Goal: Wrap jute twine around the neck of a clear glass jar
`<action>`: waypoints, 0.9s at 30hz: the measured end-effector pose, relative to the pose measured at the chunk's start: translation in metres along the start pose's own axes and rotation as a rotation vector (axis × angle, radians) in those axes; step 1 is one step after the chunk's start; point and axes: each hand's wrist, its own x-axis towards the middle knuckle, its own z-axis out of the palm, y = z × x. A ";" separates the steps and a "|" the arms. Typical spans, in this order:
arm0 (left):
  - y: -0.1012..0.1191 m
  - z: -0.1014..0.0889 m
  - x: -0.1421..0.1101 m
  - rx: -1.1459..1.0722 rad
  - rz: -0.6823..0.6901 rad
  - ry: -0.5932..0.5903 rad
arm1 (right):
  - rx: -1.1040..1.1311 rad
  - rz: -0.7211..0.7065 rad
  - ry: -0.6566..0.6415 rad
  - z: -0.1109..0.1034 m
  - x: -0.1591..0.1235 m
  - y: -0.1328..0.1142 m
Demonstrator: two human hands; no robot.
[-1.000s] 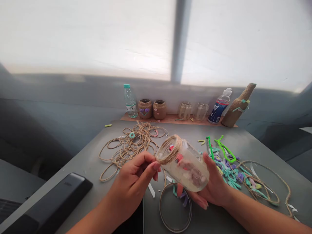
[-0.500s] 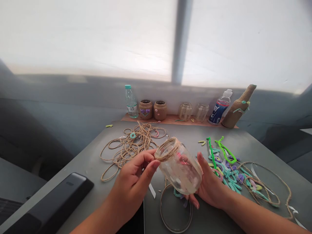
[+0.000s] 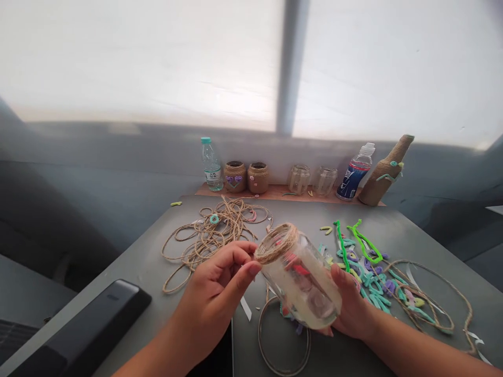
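A clear glass jar (image 3: 302,280) lies tilted in the air above the grey table (image 3: 153,262), its mouth up and to the left. Brown twine (image 3: 278,242) is wound round its neck. My right hand (image 3: 348,306) cups the jar's base from below and behind, fingers wrapped round it. My left hand (image 3: 218,288) is closed in a pinch at the jar's rim, thumb and forefinger pressing the twine there. A loose tangle of the same twine (image 3: 212,230) lies on the table just beyond my left hand.
Coloured pipe cleaners (image 3: 365,262) and more twine loops lie at the right. A wire ring (image 3: 283,340) sits under the jar. A black flat device (image 3: 90,330) lies at the front left. Bottles (image 3: 210,163), twine-wrapped jars (image 3: 245,177) and bare jars (image 3: 310,179) line the back shelf.
The jar dipped left and lower, then came back up and right, turning in my right hand. My left hand has kept its pinch at the twine-wrapped rim.
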 end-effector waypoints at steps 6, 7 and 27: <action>0.001 0.002 -0.002 -0.118 -0.049 -0.043 | 0.061 0.090 0.027 -0.002 0.000 -0.002; 0.001 0.002 -0.002 -0.125 -0.050 -0.030 | 0.065 0.076 0.039 -0.001 0.001 -0.001; -0.004 -0.001 0.002 -0.039 -0.024 -0.027 | 0.066 -0.085 0.011 0.006 0.003 -0.004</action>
